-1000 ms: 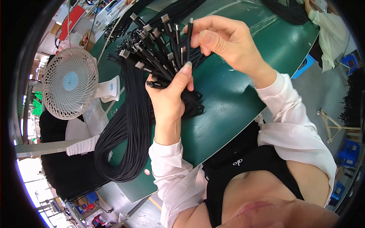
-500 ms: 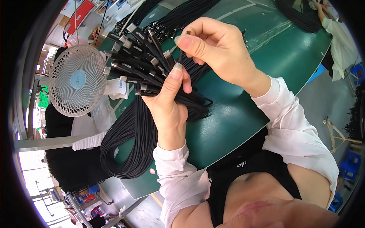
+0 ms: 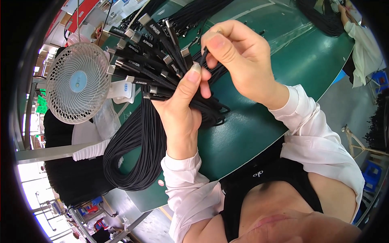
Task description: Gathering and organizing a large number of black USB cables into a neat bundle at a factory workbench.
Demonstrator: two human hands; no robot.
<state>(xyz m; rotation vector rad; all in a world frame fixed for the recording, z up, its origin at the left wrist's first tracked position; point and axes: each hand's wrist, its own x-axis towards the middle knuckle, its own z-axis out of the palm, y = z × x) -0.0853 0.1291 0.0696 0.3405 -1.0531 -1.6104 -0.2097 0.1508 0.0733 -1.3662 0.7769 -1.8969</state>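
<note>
A thick bundle of black braided charging cables (image 3: 150,52) fans out from my left hand (image 3: 180,105), their metal plug ends pointing up and to the left. My left fingers are wrapped round the bundle, thumb pressed across its right side. Just right of the fan, my right hand (image 3: 243,56) pinches a single cable (image 3: 205,54) between thumb and forefinger. Most of that cable's plug is hidden by the fingers. Below my left wrist, long cable loops (image 3: 135,162) hang in a smooth curve at the table's left edge.
The green table (image 3: 247,121) stretches away beneath my hands, with more black cables (image 3: 182,20) lying at its far side. A white fan (image 3: 79,83) stands to the left. At the far right, another person's sleeve (image 3: 360,48) is beside a cable bundle (image 3: 320,18).
My right hand has shifted slightly right, and its fingers now cover most of the plug that showed before. The left thumb has moved a little right, still gripping the bundle.
</note>
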